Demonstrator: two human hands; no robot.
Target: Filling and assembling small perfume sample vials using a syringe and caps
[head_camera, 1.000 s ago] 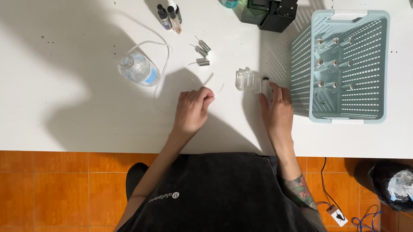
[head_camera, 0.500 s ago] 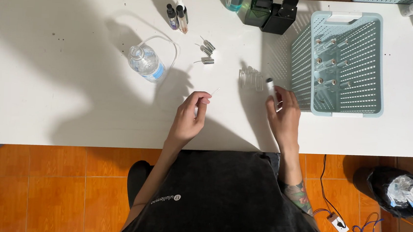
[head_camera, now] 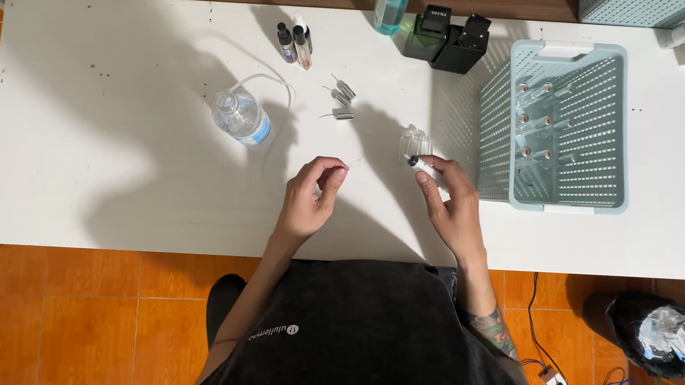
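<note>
My right hand (head_camera: 453, 209) grips a small clear vial (head_camera: 427, 171), tilted with its dark neck pointing up-left. My left hand (head_camera: 312, 194) pinches a thin spray-pump piece whose white tube (head_camera: 354, 162) pokes out toward the vial's mouth, a short gap apart. Both hands hover over the white table (head_camera: 117, 158). Just beyond the vial stand a few clear empty vials (head_camera: 413, 141). Three silver spray tops (head_camera: 340, 101) lie further back.
A pale green slotted basket (head_camera: 560, 124) with several small vials stands to the right. A clear plastic bottle (head_camera: 240, 115) with a hose lies left. Small dropper bottles (head_camera: 295, 44), a tall teal bottle (head_camera: 392, 2) and two dark boxes (head_camera: 448, 42) line the far edge.
My right hand picked a vial up from beside the cluster and drew it nearer. My left hand lifted, now pointing the pump tube at the vial.
</note>
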